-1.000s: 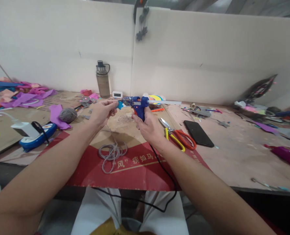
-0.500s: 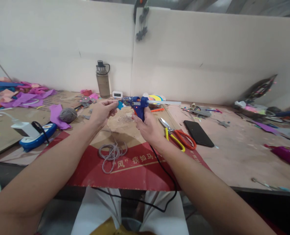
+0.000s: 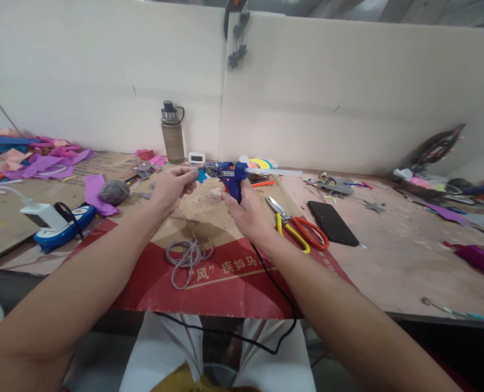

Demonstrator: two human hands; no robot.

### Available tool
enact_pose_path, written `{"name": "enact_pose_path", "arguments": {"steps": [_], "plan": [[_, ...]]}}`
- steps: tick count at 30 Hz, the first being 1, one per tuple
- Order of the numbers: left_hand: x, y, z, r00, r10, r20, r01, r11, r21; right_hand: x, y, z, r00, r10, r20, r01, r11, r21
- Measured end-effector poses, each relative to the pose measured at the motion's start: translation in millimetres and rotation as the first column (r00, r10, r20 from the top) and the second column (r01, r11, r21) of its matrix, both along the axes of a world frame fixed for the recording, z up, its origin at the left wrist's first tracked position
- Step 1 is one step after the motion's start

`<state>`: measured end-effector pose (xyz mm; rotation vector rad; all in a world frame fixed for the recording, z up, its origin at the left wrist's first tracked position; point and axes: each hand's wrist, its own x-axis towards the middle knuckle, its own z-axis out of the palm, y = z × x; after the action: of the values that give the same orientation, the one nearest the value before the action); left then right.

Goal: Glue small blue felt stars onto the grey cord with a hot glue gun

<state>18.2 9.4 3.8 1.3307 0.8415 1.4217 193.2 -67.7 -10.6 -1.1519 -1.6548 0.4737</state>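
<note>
My right hand (image 3: pixel 247 209) is wrapped round the handle of a blue glue gun (image 3: pixel 234 175), which points left with a white glue stick (image 3: pixel 274 171) sticking out of its back. A small blue felt piece (image 3: pixel 201 176) is pinched between the fingertips of my left hand (image 3: pixel 175 188), right by the gun's nozzle. Whether the nozzle touches it I cannot tell. Grey yarn (image 3: pixel 188 256) lies loosely coiled below on the red sheet (image 3: pixel 233 296), and one strand rises toward my left hand. The gun's black cord (image 3: pixel 276 286) hangs over the table edge.
Scissors with red handles (image 3: pixel 309 231), yellow-handled pliers (image 3: pixel 294 237) and a black phone (image 3: pixel 332 223) lie to the right. A bottle (image 3: pixel 172 133) and small clock (image 3: pixel 196 158) stand at the back. Leftward are a yarn ball (image 3: pixel 115 192), a blue power strip (image 3: pixel 68 228) and felt scraps (image 3: pixel 54 166).
</note>
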Motion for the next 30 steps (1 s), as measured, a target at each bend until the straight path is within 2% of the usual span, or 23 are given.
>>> {"name": "enact_pose_path", "arguments": {"steps": [13,24,27,30], "plan": [[-0.5,0.6,-1.0,1.000,-0.005,-0.023,0.005,1.000,0.011,-1.4,4.5,-4.4,1.000,-0.006,-0.013,0.007,0.997,0.080],[-1.0,0.6,-0.9,1.000,-0.007,-0.028,0.007,1.000,0.010,-1.1,2.5,-3.9,0.999,0.006,-0.048,-0.004,1.000,0.029],[-1.3,1.1,-0.4,1.000,0.002,-0.019,-0.002,1.000,0.003,-0.4,2.0,-3.6,0.996,0.008,-0.087,-0.007,1.000,0.012],[-1.6,1.2,0.3,1.000,0.019,-0.021,-0.019,1.000,-0.003,1.6,2.8,-3.2,0.978,0.046,-0.202,-0.051,0.999,-0.018]]}}
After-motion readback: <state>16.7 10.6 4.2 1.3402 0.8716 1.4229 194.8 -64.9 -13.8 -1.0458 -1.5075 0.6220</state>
